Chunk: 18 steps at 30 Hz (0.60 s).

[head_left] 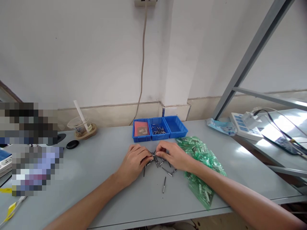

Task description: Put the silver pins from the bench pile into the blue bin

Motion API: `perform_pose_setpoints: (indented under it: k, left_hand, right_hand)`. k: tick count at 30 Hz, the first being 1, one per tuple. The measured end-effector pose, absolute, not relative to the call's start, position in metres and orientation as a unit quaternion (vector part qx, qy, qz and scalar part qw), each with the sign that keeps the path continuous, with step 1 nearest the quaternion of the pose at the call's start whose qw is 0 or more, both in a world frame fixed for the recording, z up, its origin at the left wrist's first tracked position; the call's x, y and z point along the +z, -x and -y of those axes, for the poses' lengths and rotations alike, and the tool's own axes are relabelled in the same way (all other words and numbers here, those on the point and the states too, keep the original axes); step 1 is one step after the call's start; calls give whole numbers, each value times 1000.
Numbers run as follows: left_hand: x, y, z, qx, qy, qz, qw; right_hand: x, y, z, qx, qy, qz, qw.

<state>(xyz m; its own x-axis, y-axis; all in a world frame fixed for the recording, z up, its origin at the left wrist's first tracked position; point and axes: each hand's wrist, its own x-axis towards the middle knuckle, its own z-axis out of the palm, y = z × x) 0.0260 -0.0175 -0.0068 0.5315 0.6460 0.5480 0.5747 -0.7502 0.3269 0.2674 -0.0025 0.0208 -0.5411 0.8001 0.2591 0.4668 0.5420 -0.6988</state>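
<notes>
My left hand and my right hand meet over a small pile of thin metal rods on the table. Thumb and fingers of both are pinched on a small metal rod between them; its details are too small to make out. One loose metal rod lies apart, nearer the front edge. Under and beside my right forearm spreads a green plastic bag with many small pale and metal pieces showing through. The fingers partly cover the pile.
Behind my hands stand three joined blue bins: a left bin with a red packet, a middle bin with metal rods, and a right bin. A plastic cup, power strip and metal frame surround the grey table.
</notes>
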Motion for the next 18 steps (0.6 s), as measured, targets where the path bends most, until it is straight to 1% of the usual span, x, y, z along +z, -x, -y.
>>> perform_pose_setpoints:
  k: [8, 18]
  left_hand:
    - [-10, -27, 18, 377, -851, -361, 61]
    - [-10, -25, 16, 392, -853, -341, 43]
  right_hand:
    - [19, -270, 1, 284, 383, 830, 290]
    - [18, -268, 3, 286, 388, 829, 283]
